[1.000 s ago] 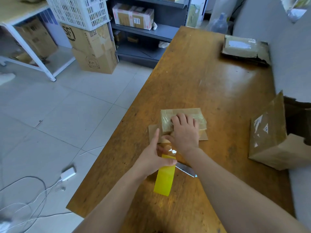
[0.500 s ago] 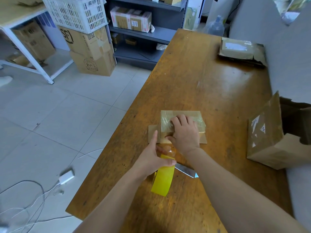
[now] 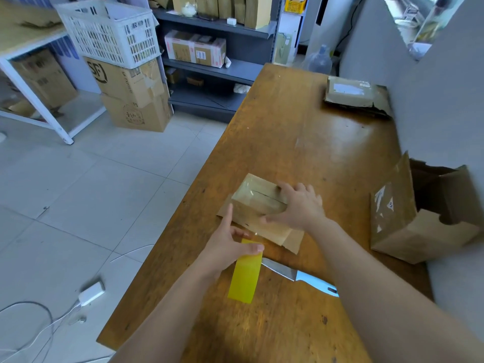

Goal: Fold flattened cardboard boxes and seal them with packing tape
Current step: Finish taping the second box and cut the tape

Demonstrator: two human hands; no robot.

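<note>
Right hand (image 3: 301, 208) clasps the cardboard box (image 3: 258, 198) to steady it; left hand (image 3: 227, 248) pinches the tape roll (image 3: 244, 277), likely for tension.

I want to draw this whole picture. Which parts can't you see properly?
Head view:
tape roll: top hidden under the left hand.
knife: tip behind the tape roll, handle end under the right forearm.
small box: right end covered by the right hand.
open box: inside too dark.
</note>
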